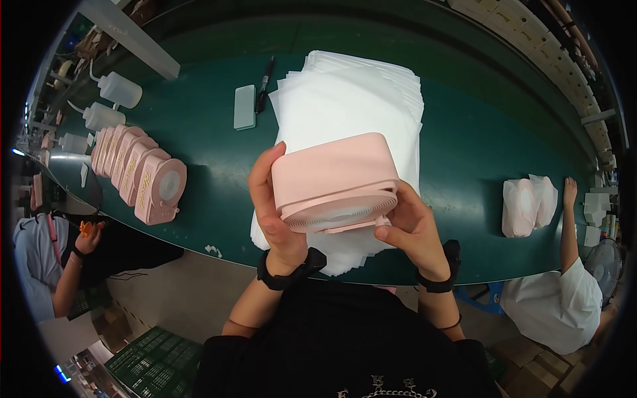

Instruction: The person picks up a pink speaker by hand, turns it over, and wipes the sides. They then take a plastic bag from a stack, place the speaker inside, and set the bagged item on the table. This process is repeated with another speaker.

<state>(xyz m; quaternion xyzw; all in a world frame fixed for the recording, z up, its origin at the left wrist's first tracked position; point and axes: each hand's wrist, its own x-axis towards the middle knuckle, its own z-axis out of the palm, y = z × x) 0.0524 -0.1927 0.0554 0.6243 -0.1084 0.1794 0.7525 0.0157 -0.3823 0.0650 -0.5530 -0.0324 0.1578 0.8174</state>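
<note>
A pink plastic device [335, 167] with rounded corners and a round, finely ribbed grille is held up in front of me, tilted so the grille faces down towards me. My left hand [273, 215] grips its left side, fingers along the edge and thumb near the grille. On the other side, my right hand [413, 229] holds the lower right corner, its thumb by a thin pink part at the bottom edge. Beneath the device lies a fanned stack of thin white translucent sheets or bags [358, 99], partly hidden by my hands.
To the left, several similar pink devices [159, 186] stand in a row, with clear squeeze bottles [121, 90] behind. A pale green block [245, 107] and a black pen [265, 83] lie beyond. Wrapped pink devices [519, 205] sit at right, near a co-worker's hand [570, 191]. Another person is at left.
</note>
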